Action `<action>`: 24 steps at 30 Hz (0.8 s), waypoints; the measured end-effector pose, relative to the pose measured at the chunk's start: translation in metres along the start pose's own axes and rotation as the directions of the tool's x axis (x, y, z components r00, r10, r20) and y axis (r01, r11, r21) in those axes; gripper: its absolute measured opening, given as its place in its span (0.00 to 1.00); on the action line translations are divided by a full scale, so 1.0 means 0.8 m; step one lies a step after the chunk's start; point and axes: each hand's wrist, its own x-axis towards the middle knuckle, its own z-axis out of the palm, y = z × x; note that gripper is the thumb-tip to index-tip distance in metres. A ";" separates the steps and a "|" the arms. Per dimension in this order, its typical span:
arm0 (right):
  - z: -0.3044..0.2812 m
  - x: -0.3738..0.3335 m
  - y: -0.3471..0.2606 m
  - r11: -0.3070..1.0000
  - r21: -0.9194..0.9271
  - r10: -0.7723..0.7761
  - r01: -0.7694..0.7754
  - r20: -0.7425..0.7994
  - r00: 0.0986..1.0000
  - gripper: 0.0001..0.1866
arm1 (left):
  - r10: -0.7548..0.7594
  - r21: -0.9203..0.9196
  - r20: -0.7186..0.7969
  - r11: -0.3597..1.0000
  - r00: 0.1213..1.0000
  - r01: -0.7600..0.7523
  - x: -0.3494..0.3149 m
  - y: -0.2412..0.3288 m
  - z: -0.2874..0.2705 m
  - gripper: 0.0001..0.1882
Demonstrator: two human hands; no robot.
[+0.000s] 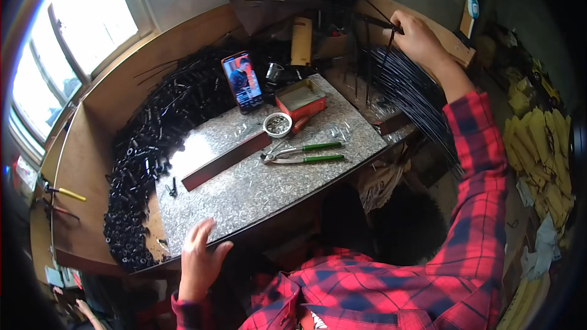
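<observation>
My right hand [417, 37] is raised at the far right, its fingers closed round a dark, thin black rod [380, 22] beside a large bundle of long black rods [406, 85]. Exactly where the held piece ends is hard to make out against the dark shapes behind it. My left hand [202, 259] hovers by the front edge of the speckled stone slab [244, 207], thumb apart from the fingers, holding nothing. On the slab lie green-handled pliers [306, 153], a long brown bar [226, 162] and a white cup [277, 124] of small metal parts.
A propped phone [243, 82] and a red tin [301, 99] stand toward the back. Black tubular parts [159, 116] are heaped along the left and rear. A wooden rim [92, 146] encloses the bench. Yellow bundles [538, 152] lie at right; another person's hand [82, 307] shows lower left.
</observation>
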 end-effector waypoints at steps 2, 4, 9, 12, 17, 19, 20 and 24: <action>0.005 -0.011 -0.048 0.983 0.169 -0.068 0.074 -0.040 0.997 0.15 | 0.163 -0.002 -0.290 0.985 0.943 -0.171 0.020 0.026 -0.015 0.41; 0.000 -0.011 -0.087 0.941 0.328 -0.100 0.083 0.034 0.994 0.15 | 0.219 -0.005 -0.439 0.969 0.871 -0.247 0.050 0.040 -0.026 0.45; 0.002 -0.031 -0.196 0.814 0.565 -0.253 0.131 0.143 0.957 0.14 | 0.084 -0.281 -0.592 0.911 0.801 -0.303 0.121 0.032 -0.058 0.60; 0.028 -0.039 -0.249 0.717 0.637 -0.422 0.283 0.073 0.904 0.13 | 0.082 -0.259 -0.606 0.920 0.791 -0.293 0.137 0.049 -0.068 0.60; 0.046 -0.043 -0.336 0.795 0.422 -0.554 0.435 0.213 0.805 0.15 | 0.168 -0.348 -0.489 0.862 0.856 -0.368 0.128 0.097 -0.060 0.69; 0.052 -0.043 -0.364 0.756 0.388 -0.609 0.527 0.121 0.784 0.13 | 0.182 -0.247 -0.543 0.898 0.819 -0.364 0.131 0.086 -0.048 0.70; 0.052 -0.041 -0.376 0.756 0.405 -0.605 0.515 0.131 0.785 0.13 | 0.108 -0.356 -0.559 0.864 0.822 -0.355 0.127 0.087 -0.046 0.66; 0.059 -0.042 -0.414 0.723 0.395 -0.637 0.567 0.063 0.768 0.11 | -0.095 -0.450 -0.710 0.823 0.698 -0.346 0.115 0.098 -0.050 0.43</action>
